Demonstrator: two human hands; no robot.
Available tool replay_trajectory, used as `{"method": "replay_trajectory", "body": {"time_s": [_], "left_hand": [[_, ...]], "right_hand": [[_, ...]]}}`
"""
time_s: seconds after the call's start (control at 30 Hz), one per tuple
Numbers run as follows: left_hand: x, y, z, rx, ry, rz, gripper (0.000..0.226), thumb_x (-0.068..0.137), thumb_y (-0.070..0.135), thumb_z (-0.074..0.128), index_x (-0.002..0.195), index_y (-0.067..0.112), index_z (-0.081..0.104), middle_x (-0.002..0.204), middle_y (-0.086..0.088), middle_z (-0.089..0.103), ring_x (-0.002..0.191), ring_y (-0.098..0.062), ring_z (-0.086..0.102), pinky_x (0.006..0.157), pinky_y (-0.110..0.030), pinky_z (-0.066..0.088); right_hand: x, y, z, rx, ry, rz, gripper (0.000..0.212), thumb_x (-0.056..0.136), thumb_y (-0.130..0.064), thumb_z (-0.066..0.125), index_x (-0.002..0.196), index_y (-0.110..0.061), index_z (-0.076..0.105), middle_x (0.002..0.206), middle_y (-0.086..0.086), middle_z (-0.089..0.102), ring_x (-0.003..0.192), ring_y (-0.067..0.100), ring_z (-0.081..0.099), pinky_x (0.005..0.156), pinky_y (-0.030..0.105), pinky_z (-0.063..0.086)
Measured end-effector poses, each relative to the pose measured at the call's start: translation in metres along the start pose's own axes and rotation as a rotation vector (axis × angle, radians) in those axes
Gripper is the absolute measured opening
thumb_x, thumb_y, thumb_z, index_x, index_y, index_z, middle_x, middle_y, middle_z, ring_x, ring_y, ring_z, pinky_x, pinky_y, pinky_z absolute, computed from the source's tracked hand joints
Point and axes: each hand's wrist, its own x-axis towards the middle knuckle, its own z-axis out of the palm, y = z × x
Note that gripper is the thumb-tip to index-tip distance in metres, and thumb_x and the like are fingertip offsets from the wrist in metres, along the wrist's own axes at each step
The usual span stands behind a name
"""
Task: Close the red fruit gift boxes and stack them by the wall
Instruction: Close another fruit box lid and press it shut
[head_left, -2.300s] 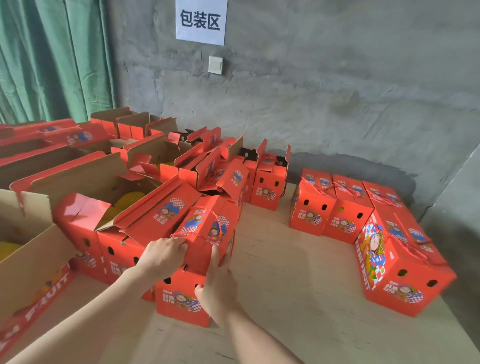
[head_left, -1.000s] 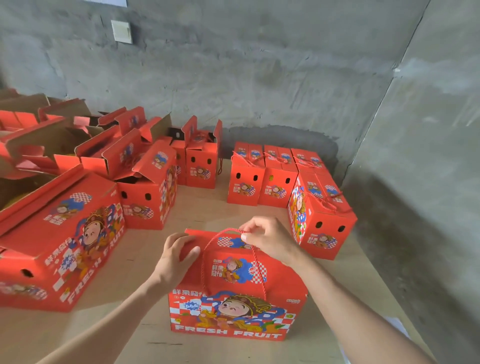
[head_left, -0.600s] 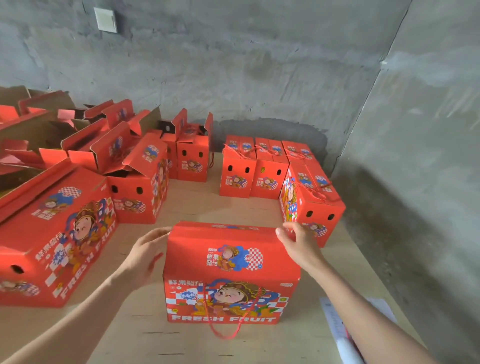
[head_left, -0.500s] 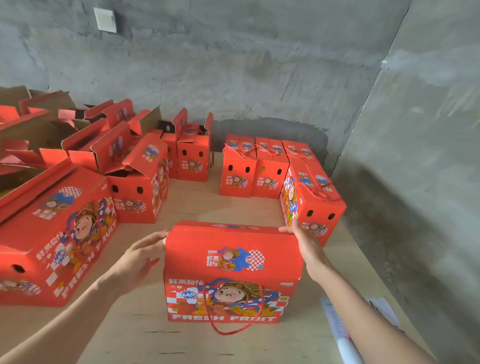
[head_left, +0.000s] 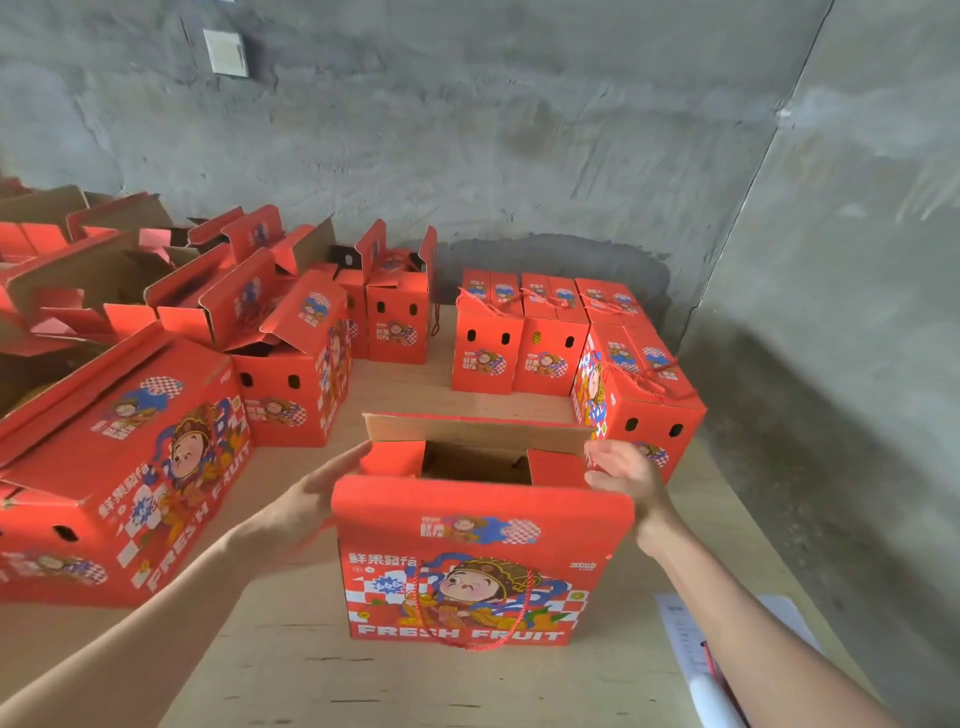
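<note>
Low on the open box (head_left: 483, 571), letters read FRESH FRUIT.

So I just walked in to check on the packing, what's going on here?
A person is working on one red fruit gift box on the wooden tabletop. Its top is open, the far flap standing up. The left hand and right hand are at its two ends, fingers straight, gripping nothing. Closed boxes stand in a row by the concrete wall; more open boxes wait on the left.
</note>
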Motion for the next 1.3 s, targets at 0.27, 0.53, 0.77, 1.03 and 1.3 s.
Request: {"method": "replay_trajectory", "body": {"time_s": [0.27,0.53,0.77,1.03,1.3], "left_hand": [[0.022,0.010,0.005,0.103,0.455,0.173,0.045,0.088,0.019,0.066,0.131,0.011,0.055,0.118,-0.005,0.062,0.100,-0.011,0.061,0.080,-0.025,0.046],[0.034,0.012,0.012,-0.156,0.204,-0.040,0.046,0.101,0.035,0.036,0.145,0.020,0.034,0.142,0.007,0.039,0.133,-0.016,0.037,0.108,-0.027,0.030],[0.027,0.007,0.005,-0.089,0.156,0.060,0.059,0.088,0.066,0.038,0.139,0.036,0.039,0.145,0.010,0.040,0.133,-0.012,0.036,0.111,-0.024,0.025],[0.017,-0.012,0.034,0.200,0.468,0.134,0.014,0.095,0.018,0.056,0.086,0.020,0.066,0.100,-0.001,0.069,0.082,-0.022,0.067,0.065,-0.032,0.055],[0.023,-0.016,0.045,0.634,0.619,0.265,0.021,0.097,0.010,0.048,0.098,0.000,0.067,0.105,-0.005,0.057,0.092,-0.020,0.053,0.077,-0.027,0.039]], "right_hand": [[-0.001,0.002,0.005,0.135,0.160,-0.004,0.067,0.070,-0.054,0.069,0.110,-0.001,0.065,0.099,0.008,0.070,0.091,0.020,0.063,0.085,0.037,0.046],[-0.015,0.000,-0.009,0.166,-0.352,0.077,0.094,0.051,-0.080,0.068,0.124,-0.021,0.061,0.126,-0.001,0.064,0.121,0.014,0.056,0.103,0.040,0.039],[-0.008,0.011,0.008,-0.256,-0.028,-0.212,0.011,0.091,-0.008,0.061,0.097,-0.017,0.066,0.103,-0.005,0.068,0.101,0.009,0.063,0.080,0.007,0.043],[-0.015,0.032,0.029,-0.573,0.225,-0.600,0.005,0.083,0.004,0.067,0.081,0.000,0.066,0.087,0.005,0.067,0.085,0.018,0.060,0.081,0.019,0.043],[-0.008,0.038,0.030,-0.803,0.269,-0.606,0.010,0.086,0.002,0.064,0.079,0.001,0.071,0.076,0.008,0.069,0.073,0.026,0.055,0.074,0.026,0.029]]}}
